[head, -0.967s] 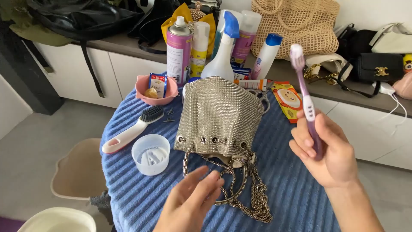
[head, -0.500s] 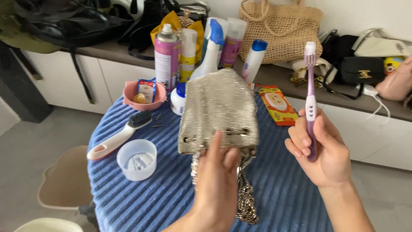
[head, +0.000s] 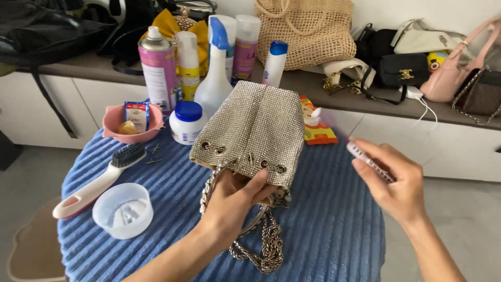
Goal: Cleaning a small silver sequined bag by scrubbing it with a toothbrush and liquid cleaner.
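A silver rhinestone bucket bag (head: 255,125) with a metal chain (head: 263,245) lies on a round table under a blue ribbed cloth (head: 323,224). My left hand (head: 235,201) grips the bag's open mouth, thumb over the eyelet rim. My right hand (head: 394,183) hovers to the right of the bag and holds a purple toothbrush (head: 365,156), which is blurred and tilted toward the bag.
On the table stand a white-handled brush (head: 99,180), a clear plastic cup (head: 123,210), a pink bowl (head: 131,124), a white jar with a blue lid (head: 188,121), several spray bottles (head: 214,68) and an orange packet (head: 314,128). Handbags (head: 407,68) line the counter behind.
My left hand rose from the chain and took hold of the bag's mouth. My right hand swung the toothbrush down from upright toward the bag.
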